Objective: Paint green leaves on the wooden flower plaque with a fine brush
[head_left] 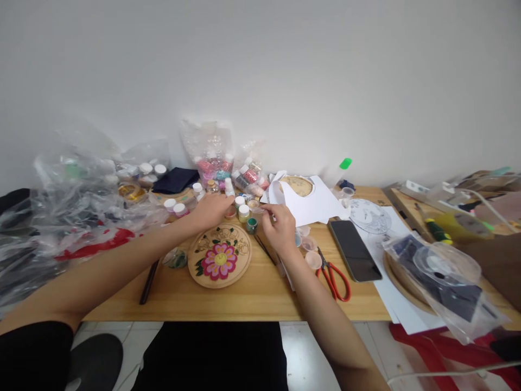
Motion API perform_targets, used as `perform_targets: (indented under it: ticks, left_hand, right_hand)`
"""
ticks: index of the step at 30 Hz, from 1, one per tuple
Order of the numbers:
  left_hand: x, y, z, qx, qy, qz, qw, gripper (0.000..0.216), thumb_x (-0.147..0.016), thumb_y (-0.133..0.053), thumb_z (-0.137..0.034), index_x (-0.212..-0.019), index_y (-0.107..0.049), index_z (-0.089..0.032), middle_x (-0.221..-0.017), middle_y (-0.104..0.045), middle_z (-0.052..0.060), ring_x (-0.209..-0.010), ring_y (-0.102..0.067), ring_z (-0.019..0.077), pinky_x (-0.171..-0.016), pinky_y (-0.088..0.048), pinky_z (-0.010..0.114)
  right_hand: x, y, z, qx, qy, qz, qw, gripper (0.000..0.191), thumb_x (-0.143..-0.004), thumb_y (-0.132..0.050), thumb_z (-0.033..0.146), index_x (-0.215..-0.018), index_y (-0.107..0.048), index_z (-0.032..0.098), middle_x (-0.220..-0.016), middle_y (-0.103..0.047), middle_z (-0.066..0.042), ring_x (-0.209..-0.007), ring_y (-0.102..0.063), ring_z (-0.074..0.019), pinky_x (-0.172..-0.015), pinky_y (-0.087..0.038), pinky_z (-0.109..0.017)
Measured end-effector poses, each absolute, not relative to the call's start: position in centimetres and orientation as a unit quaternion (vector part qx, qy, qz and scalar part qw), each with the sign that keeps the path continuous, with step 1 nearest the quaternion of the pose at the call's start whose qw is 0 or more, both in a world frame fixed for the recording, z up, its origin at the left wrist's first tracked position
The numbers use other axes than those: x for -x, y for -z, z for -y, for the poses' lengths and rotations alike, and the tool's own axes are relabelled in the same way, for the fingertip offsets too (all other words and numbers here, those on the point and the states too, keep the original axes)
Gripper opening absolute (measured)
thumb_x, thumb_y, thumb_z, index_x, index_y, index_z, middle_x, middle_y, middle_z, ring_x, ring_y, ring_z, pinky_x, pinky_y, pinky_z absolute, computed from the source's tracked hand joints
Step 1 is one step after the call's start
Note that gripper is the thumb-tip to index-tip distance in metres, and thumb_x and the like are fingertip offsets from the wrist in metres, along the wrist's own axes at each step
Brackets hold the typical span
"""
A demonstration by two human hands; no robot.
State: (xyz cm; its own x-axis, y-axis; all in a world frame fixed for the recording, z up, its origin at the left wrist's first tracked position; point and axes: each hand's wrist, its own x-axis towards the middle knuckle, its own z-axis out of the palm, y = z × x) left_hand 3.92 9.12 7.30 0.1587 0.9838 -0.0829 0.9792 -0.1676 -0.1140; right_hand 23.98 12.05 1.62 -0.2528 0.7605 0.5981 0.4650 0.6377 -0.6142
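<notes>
My left hand reaches over the small jars, palm down, beside a little cup of reddish material. Its fingertips are mostly hidden, so I cannot tell if they grip anything. Pinched fingers of my right hand meet at a small pale translucent piece, its kind unclear. Between the hands stand white-capped jars and an open jar of dark green material. Closer to me lies a round wooden board with a pink and purple flower, green leaves and line-drawn blossoms.
Red-handled pliers, small cups and a phone lie right of my right forearm. Paper sheets are behind. Plastic bags crowd the left; bagged jars stand by the wall. A dark stick lies front left.
</notes>
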Motion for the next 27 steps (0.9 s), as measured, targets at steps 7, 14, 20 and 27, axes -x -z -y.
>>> perform_targets:
  ticks: [7, 14, 20, 27]
  left_hand:
    - [-3.8, -7.9, -8.7, 0.767, -0.079, 0.633, 0.063, 0.028, -0.095, -0.042, -0.011, -0.109, -0.066, -0.011, -0.103, -0.075, 0.015, -0.103, -0.069, 0.0295, -0.081, -0.046, 0.037]
    - [-3.3, -7.8, -9.0, 0.766, -0.065, 0.634, 0.082, 0.026, -0.090, -0.047, -0.009, -0.104, -0.069, -0.012, -0.100, -0.074, 0.017, -0.104, -0.069, 0.0315, -0.080, -0.047, 0.038]
    - [-2.9, -8.3, -9.0, 0.761, -0.070, 0.637, 0.099, 0.025, -0.087, -0.047, -0.008, -0.099, -0.068, -0.011, -0.102, -0.072, 0.018, -0.102, -0.068, 0.0342, -0.078, -0.047, 0.040]
    - [-3.1, -9.7, -8.4, 0.770, -0.031, 0.626, 0.117, 0.021, -0.088, -0.050, -0.013, -0.097, -0.069, -0.013, -0.095, -0.071, 0.015, -0.097, -0.068, 0.0315, -0.079, -0.047, 0.040]
  right_hand:
    - [-24.0, -1.5, -12.1, 0.397, -0.168, 0.772, 0.467, 0.024, -0.086, -0.049, 0.021, -0.088, -0.073, 0.022, -0.087, -0.077, -0.008, -0.082, -0.067, -0.0216, -0.077, -0.055, -0.036]
    - [-24.1, -1.7, -12.1, 0.400, -0.183, 0.766, 0.469, 0.024, -0.086, -0.049, 0.022, -0.087, -0.073, 0.022, -0.086, -0.077, -0.007, -0.080, -0.067, -0.0213, -0.074, -0.055, -0.035]
    - [-24.0, -1.6, -12.1, 0.397, -0.191, 0.760, 0.478, 0.024, -0.084, -0.049, 0.021, -0.086, -0.073, 0.021, -0.082, -0.077, -0.007, -0.077, -0.067, -0.0210, -0.073, -0.054, -0.035]
    - [-24.0, -2.0, -12.0, 0.359, -0.203, 0.773, 0.482, 0.024, -0.088, -0.053, 0.029, -0.101, -0.071, 0.021, -0.085, -0.076, -0.006, -0.079, -0.067, -0.0198, -0.077, -0.054, -0.035]
